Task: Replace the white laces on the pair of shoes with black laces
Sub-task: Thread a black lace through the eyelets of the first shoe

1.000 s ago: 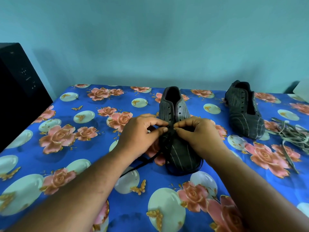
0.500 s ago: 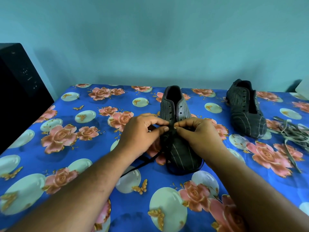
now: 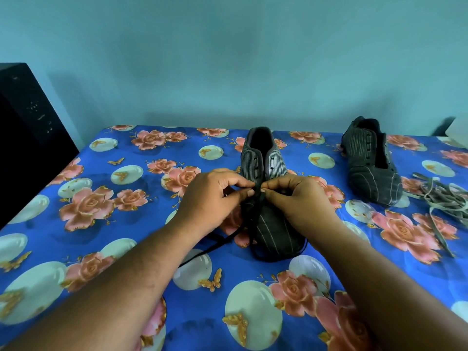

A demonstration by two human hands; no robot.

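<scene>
A dark grey striped shoe (image 3: 263, 163) stands in the middle of the bed, toe towards me. My left hand (image 3: 212, 196) and my right hand (image 3: 298, 198) meet over its eyelets, each pinching the black lace (image 3: 255, 196) between thumb and forefinger. The lace runs down over the toe, and one end trails left across the sheet (image 3: 207, 249). The second grey shoe (image 3: 369, 163) lies unlaced at the back right. The removed pale laces (image 3: 443, 201) lie in a loose heap at the right edge.
The bed is covered by a blue sheet (image 3: 126, 224) with pink roses and pale circles. A black box-like unit (image 3: 27, 138) stands at the left edge. A teal wall rises behind the bed. A white object (image 3: 459, 133) peeks in at the far right.
Both hands stay at the shoe's eyelets, pinching the black lace; their fingers shift only slightly. The shoes and pale laces have not moved.
</scene>
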